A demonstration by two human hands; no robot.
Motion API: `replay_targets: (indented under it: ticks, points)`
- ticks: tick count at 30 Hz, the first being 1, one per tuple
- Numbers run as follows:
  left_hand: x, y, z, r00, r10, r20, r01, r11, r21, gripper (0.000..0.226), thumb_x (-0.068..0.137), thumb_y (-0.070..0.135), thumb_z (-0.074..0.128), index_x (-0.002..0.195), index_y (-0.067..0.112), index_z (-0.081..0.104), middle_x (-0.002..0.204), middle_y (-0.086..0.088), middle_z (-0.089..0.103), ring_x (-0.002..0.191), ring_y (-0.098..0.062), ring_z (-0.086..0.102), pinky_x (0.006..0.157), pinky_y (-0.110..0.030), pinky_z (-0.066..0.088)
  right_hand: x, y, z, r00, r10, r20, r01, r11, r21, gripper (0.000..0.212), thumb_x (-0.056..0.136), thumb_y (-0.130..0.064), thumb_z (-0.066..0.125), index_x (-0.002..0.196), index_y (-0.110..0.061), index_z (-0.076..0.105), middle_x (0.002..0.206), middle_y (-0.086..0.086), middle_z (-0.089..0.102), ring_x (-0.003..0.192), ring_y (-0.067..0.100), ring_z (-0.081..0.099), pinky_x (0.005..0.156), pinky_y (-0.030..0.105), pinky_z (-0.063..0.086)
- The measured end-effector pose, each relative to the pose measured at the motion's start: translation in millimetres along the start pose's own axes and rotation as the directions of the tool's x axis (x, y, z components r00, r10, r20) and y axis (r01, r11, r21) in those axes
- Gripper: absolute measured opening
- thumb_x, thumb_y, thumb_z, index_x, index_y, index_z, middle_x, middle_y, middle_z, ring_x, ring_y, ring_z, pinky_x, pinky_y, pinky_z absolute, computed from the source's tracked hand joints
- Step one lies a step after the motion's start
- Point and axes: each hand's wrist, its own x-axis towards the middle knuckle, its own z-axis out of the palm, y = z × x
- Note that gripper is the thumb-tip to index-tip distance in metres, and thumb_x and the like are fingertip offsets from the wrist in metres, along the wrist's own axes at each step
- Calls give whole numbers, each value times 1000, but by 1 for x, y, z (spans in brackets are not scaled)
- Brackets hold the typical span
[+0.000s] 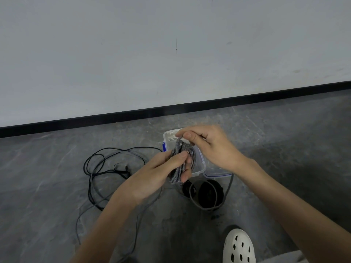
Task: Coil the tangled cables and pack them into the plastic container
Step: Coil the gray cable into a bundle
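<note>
My left hand [161,171] grips a coil of grey braided cable [179,162], thumb across its loops. My right hand [207,147] pinches a strand of the same cable at the top of the coil, just above the clear plastic container [199,168] on the floor. The cable's free length [228,188] trails down to the right and loops around a black round object [209,194]. A tangle of thin black cables [106,168] lies on the floor to the left of the container.
The container's clear lid with blue clips [218,172] lies beside it on the right. A white perforated shoe [239,247] is at the bottom right. A white wall with a black skirting strip [171,109] runs behind the grey floor.
</note>
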Motion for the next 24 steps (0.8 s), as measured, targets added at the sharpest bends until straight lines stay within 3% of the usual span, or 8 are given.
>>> replay_targets:
  ticks: [4, 10, 14, 17, 18, 20, 24]
  points:
    - [-1, 0, 0, 999, 36, 9, -35, 994, -108, 25, 97, 33, 42, 87, 14, 54, 65, 0, 48, 74, -26, 42, 82, -44, 35, -1, 1, 2, 997, 50, 64, -59, 988, 145, 28, 100, -13, 44, 111, -6, 69, 107, -2, 71, 102, 5, 65, 90, 15, 47]
    - [-2, 3, -4, 997, 67, 26, -60, 973, -223, 22, 97, 26, 40, 85, 11, 51, 61, 4, 46, 75, -19, 49, 81, -27, 46, 1, -3, 7, 974, 158, 160, -201, 933, 298, 30, 101, -13, 39, 110, -9, 67, 105, 4, 71, 101, 12, 66, 94, 23, 49]
    - [-4, 4, -6, 996, 67, 53, -52, 968, -247, 22, 96, 29, 42, 85, 13, 53, 61, 5, 46, 76, -18, 52, 82, -27, 46, 1, -3, 2, 917, 245, 314, -369, 819, 440, 28, 94, -31, 42, 91, -20, 68, 89, 5, 69, 89, 23, 63, 93, 47, 49]
    - [-4, 5, -10, 994, 103, 34, -89, 956, -280, 20, 97, 28, 46, 86, 13, 53, 62, 4, 46, 76, -17, 52, 81, -26, 46, 0, 1, -2, 918, 227, 324, -356, 833, 424, 36, 90, -37, 45, 97, -8, 67, 99, 35, 60, 91, 54, 55, 93, 64, 41]
    - [-4, 5, -11, 993, 118, 19, -108, 951, -289, 20, 97, 28, 48, 86, 13, 54, 62, 4, 46, 76, -17, 52, 81, -25, 46, -1, 2, -1, 918, 226, 326, -352, 842, 408, 42, 91, -36, 45, 101, 0, 64, 102, 41, 56, 89, 58, 52, 88, 62, 44]
    - [-3, 5, -11, 990, 138, -29, -140, 939, -315, 20, 96, 30, 50, 86, 14, 56, 64, 3, 47, 77, -16, 53, 81, -25, 47, -1, 5, 3, 921, 216, 325, -336, 862, 379, 43, 97, -27, 43, 110, 11, 58, 95, 40, 55, 77, 41, 53, 75, 46, 42]
    - [0, 4, -11, 982, 141, -127, -179, 908, -378, 23, 94, 31, 44, 88, 12, 55, 65, 3, 48, 78, -17, 50, 81, -29, 48, -2, 0, 14, 919, 235, 317, -331, 897, 294, 23, 102, -4, 36, 103, 1, 59, 78, 22, 53, 63, 12, 49, 59, 21, 44]
